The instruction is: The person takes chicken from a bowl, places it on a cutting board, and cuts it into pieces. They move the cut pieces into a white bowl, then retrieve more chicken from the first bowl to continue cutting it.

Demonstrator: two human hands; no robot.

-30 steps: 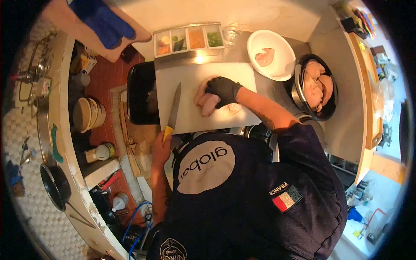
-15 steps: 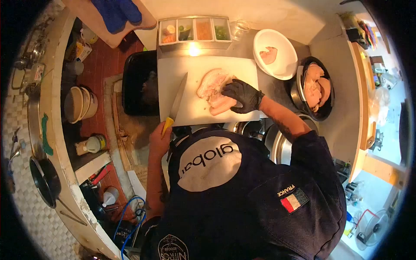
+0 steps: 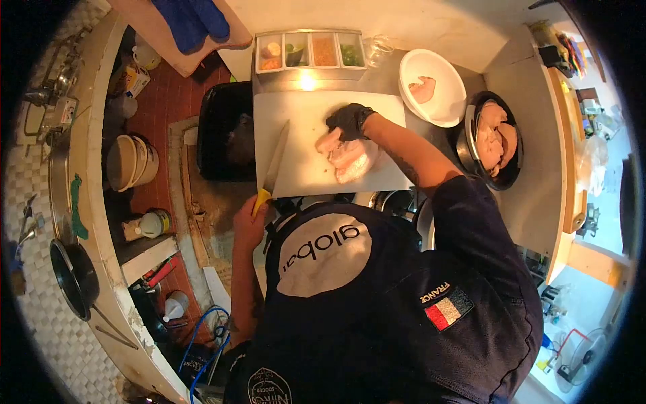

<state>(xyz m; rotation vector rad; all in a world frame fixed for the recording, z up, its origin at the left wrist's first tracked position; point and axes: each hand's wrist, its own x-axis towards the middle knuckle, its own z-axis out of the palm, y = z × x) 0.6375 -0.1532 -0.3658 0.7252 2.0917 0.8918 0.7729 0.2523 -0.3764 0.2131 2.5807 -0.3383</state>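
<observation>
A raw piece of meat (image 3: 351,160) lies on the white cutting board (image 3: 303,108). My right hand (image 3: 348,122), in a black glove, is at the meat's far edge, with its fingers curled around part of it. Its fingertips are partly hidden by the glove's dark shape. My bare left hand (image 3: 249,214) is closed around the yellow handle of a knife (image 3: 276,160) at the board's near left corner. The knife's blade rests along the left side of the board, pointing away from me, apart from the meat. Small scraps dot the board.
Behind the board stands a metal rack (image 3: 311,69) with tubs of chopped food. At the back right, a white bowl (image 3: 442,111) holds a meat piece, beside a dark bowl (image 3: 463,149) piled with more meat. A black bin (image 3: 214,135) is left of the board.
My right hand has moved away from me and a little left, to the meat's far edge. The meat has changed shape and now shows a paler surface. The knife remains in my left hand.
</observation>
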